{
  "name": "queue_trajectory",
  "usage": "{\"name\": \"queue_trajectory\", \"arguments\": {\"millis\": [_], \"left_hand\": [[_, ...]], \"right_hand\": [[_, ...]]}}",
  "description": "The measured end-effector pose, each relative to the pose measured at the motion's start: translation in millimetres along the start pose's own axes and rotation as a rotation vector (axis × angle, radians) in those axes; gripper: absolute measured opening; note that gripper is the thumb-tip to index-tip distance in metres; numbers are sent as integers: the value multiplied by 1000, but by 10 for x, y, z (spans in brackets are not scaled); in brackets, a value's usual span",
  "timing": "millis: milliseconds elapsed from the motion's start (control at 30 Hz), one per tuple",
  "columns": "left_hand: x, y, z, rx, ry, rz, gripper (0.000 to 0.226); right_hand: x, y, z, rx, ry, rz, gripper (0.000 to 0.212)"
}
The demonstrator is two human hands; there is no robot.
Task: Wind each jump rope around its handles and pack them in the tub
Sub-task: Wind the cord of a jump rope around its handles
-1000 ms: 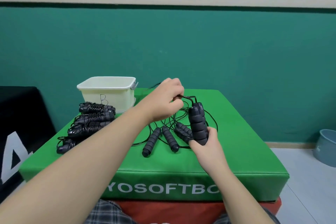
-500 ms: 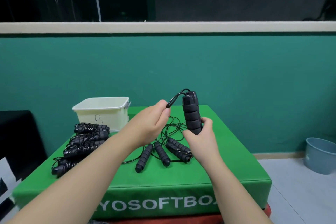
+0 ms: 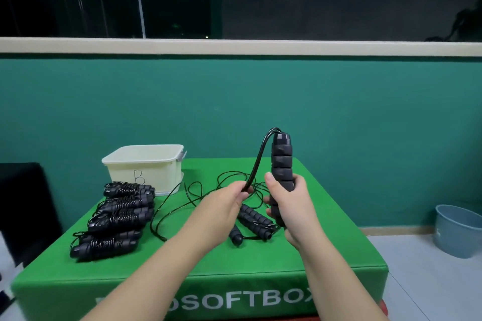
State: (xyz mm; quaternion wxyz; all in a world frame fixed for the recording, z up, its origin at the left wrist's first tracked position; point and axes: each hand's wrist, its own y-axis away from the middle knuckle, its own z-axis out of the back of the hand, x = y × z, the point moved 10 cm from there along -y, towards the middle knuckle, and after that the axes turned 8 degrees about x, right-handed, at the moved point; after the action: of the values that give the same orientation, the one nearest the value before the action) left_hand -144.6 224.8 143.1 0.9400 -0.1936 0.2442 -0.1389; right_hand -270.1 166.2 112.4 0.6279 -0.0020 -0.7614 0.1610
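My right hand (image 3: 292,206) grips a pair of black foam jump-rope handles (image 3: 281,161) held upright above the green box (image 3: 326,237). Their black cord (image 3: 257,161) arcs from the handle tops down into my left hand (image 3: 224,203), which pinches it just left of the handles. Loose cord (image 3: 182,200) trails over the box top. More unwound handles (image 3: 254,220) lie under my hands. Several wound ropes (image 3: 117,216) lie in a row at the left. The cream tub (image 3: 146,164) marked B stands at the back left.
The green soft box is the work surface, its front edge near me. A blue-grey bucket (image 3: 459,232) stands on the floor at the right. A black object (image 3: 23,206) sits to the left. A teal wall rises behind.
My right hand has lifted the handles upright and higher. My left hand slid down the cord, from near the handle tops to lower at the left. The camera tilted up.
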Motion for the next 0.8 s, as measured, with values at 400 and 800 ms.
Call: {"name": "queue_trajectory", "arguments": {"millis": [400, 800], "left_hand": [[292, 253, -684, 199, -93, -4, 43], [573, 182, -78, -293, 967, 200, 90]], "right_hand": [[-485, -22, -150, 3, 158, -60, 17], [-595, 225, -642, 305, 603, -37, 38]]}}
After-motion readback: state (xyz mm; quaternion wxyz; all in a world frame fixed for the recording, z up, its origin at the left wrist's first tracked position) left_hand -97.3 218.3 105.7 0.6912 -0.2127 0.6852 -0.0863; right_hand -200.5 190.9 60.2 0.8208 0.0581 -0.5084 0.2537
